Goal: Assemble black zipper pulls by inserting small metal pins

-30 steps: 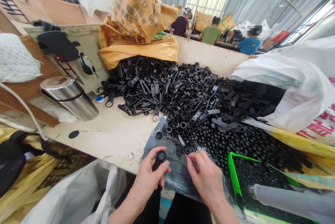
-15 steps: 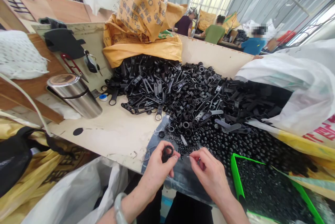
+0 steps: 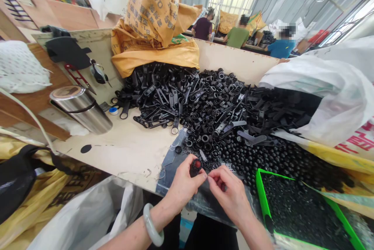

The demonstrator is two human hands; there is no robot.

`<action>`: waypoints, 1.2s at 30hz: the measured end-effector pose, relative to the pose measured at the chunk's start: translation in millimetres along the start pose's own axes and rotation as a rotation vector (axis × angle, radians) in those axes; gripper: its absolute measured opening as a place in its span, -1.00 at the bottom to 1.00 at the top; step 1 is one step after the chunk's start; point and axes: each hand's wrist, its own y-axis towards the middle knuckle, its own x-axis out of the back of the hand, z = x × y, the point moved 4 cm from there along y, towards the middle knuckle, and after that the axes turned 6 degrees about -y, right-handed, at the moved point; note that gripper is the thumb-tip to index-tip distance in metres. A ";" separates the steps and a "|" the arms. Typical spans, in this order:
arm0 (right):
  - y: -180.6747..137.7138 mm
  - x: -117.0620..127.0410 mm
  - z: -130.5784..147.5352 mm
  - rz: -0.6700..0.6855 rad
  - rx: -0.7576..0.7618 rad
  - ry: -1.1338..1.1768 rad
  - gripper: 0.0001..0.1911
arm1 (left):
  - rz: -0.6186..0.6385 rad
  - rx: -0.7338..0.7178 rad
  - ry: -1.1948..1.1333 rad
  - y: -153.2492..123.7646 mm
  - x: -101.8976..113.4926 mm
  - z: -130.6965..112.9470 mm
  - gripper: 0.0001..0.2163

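My left hand point(image 3: 183, 182), a pale bangle on its wrist, is closed around a black ring-shaped plastic part point(image 3: 195, 167); the fingers cover much of it. Thumb and fingertips of my right hand point(image 3: 229, 187) are pinched together, meeting the left fingertips. Whatever lies in that pinch is too small to make out. Both hands are above a dark mat point(image 3: 204, 201) at the table's front edge. Just beyond them lie small metal pins point(image 3: 227, 167), a heap of black rings point(image 3: 212, 115) and many black balls point(image 3: 248, 156).
Black handle-like parts point(image 3: 163, 94) are heaped under an orange sack point(image 3: 154, 53). A steel flask point(image 3: 84, 110) stands left beside a blue-and-white roll point(image 3: 113, 111). At right are a green-rimmed tray point(image 3: 261, 191) of small black pieces and a white sack point(image 3: 336, 86). Several people sit beyond the partition.
My right hand has moved left until its fingertips meet those of my left. The left hand has turned the black ring part and shifted slightly right. A thin piece seen in the right pinch is now hidden.
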 end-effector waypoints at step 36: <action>-40.4 -8.1 3.9 -0.093 -0.095 0.010 -0.80 | 0.034 -0.017 0.174 -10.8 3.8 8.7 -0.78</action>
